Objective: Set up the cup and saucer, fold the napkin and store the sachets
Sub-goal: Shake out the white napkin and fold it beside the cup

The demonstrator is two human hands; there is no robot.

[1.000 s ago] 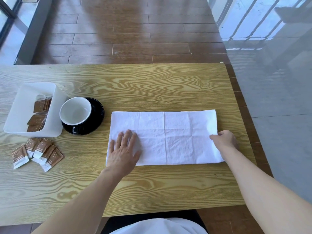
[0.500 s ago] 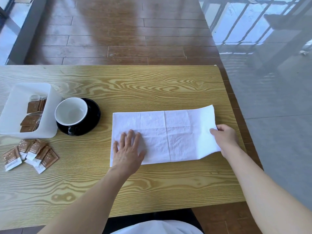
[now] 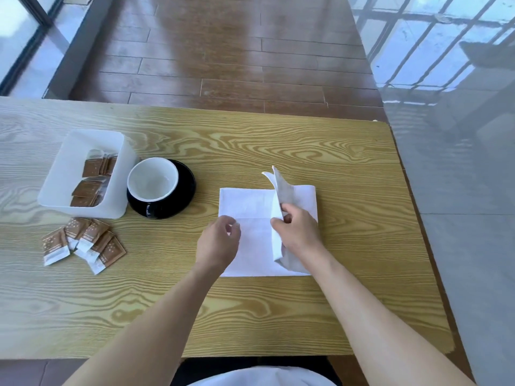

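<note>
Leftmost on the counter stands a white plastic bin with brown sachets already inside it. Just in front of the bin, loose sachets lie in an overlapping cluster; these remain to be stored. They look light, flat and thin, likely slick, so each is best pinched by an edge or slid to overhang another before lifting.

Beside the bin, touching or nearly touching its right wall, a white-lined cup sits upright on a black saucer. Both appear ceramic: rigid, fairly heavy, breakable. That part of the task looks done.

Further right lies the white napkin, its left portion flat on the counter. The left hand hovers at or rests on the napkin's left edge, fingers loosely curled; thumb and forefinger are close together, and whether they pinch cloth I cannot tell. The right hand grips the raised right portion, fingers curled round a gathered flap that stands up and tilts leftward over the flat part.

The napkin is soft, limp and light; it sags wherever unsupported and shows crease lines. Judgement: hold it at corners or along an edge, with the flat part pinned, so the fold lands square.
</note>
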